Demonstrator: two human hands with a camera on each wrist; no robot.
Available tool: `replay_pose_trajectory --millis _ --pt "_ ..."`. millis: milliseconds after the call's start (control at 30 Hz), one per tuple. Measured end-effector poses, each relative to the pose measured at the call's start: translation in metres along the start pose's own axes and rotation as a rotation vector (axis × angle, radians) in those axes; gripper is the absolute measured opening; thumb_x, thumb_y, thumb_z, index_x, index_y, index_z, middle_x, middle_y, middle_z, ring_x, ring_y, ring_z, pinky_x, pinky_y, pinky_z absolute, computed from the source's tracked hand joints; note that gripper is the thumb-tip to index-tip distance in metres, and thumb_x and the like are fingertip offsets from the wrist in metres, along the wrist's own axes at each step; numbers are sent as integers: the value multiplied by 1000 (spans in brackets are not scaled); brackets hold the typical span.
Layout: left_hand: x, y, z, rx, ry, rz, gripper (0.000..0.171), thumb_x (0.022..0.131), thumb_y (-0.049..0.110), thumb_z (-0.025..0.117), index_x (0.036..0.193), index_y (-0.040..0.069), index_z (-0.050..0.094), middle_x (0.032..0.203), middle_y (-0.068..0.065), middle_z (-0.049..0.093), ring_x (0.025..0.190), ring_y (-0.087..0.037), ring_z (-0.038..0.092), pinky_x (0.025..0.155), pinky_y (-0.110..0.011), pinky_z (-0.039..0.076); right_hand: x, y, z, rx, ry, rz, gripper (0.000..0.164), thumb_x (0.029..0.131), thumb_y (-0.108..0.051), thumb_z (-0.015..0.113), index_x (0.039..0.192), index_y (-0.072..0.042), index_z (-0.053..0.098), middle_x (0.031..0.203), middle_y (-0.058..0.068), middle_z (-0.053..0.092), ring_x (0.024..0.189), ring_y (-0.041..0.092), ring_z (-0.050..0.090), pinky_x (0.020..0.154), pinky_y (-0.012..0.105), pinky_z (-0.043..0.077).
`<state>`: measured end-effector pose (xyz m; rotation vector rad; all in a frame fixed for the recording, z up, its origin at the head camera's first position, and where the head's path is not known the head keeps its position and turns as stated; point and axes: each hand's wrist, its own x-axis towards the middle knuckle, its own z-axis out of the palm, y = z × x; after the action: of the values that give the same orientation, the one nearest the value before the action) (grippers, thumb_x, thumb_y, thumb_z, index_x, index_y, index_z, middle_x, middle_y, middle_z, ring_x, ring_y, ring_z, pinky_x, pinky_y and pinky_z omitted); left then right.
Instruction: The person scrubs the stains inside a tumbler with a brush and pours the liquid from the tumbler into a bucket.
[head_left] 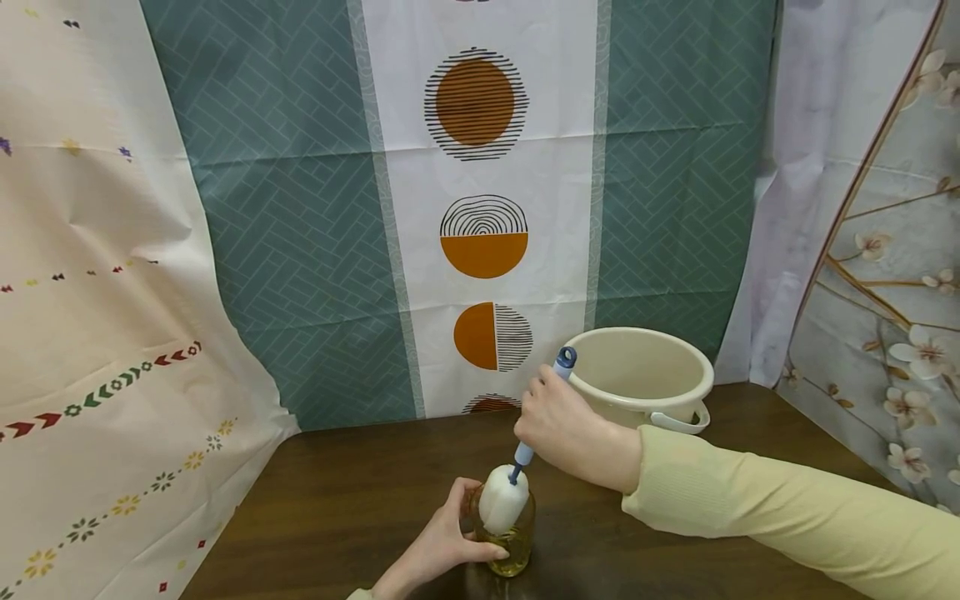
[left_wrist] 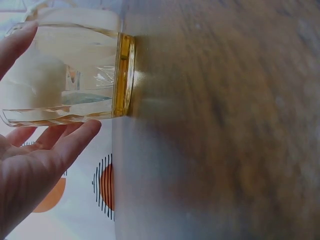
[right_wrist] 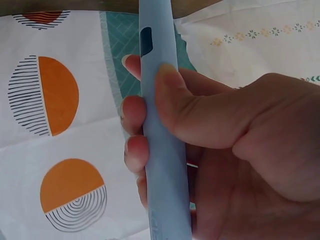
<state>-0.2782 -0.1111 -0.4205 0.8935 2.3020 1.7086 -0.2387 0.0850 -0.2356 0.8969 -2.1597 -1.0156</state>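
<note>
My right hand (head_left: 570,429) grips the light blue handle (right_wrist: 167,190) of a bottle brush, thumb along one side and fingers curled round the other. The brush's white sponge head (head_left: 502,498) is partly inside an amber-tinted clear glass (head_left: 517,554), with its top above the rim. My left hand (head_left: 442,537) holds the glass around its side, thumb on the near side and fingers on the far side. In the left wrist view the glass base (left_wrist: 125,75) is against the tabletop, and the pale sponge shows blurred through the glass wall.
A cream bucket (head_left: 607,400) with a white handle (head_left: 678,422) stands at the back right, behind the right hand. The dark wooden table (head_left: 360,483) ends at a patterned cloth backdrop (head_left: 300,250), with more hanging cloth on both sides.
</note>
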Motion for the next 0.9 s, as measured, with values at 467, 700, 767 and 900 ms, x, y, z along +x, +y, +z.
replay_pose_trajectory --millis 467,700,767,900 --pt "1 -3 0 1 2 -27 68 73 17 77 121 3 31 116 -10 43 102 -28 46 73 -49 44 -1 3 -7 -32 -64 13 14 77 -21 70 65 -25 65 62 -2 56 57 16 40 62 31 27" --pt "1 -5 0 0 -4 -11 69 73 15 77 122 2 30 115 -10 42 103 -29 46 71 -47 45 -1 5 -10 -41 -96 -4 9 77 -22 71 69 -25 67 66 -2 59 59 16 42 63 31 27" --pt "1 -6 0 2 -2 -6 69 73 15 77 122 2 30 115 -9 42 102 -29 46 70 -46 45 -1 6 -11 -44 -98 -10 8 77 -22 71 70 -25 67 68 -2 60 61 16 44 63 31 28" --pt "2 -6 0 4 0 -1 70 72 15 78 122 1 30 115 -9 43 102 -29 46 70 -45 45 -1 8 -11 -39 -83 -16 8 77 -23 71 70 -25 68 68 -3 60 61 15 46 63 30 29"
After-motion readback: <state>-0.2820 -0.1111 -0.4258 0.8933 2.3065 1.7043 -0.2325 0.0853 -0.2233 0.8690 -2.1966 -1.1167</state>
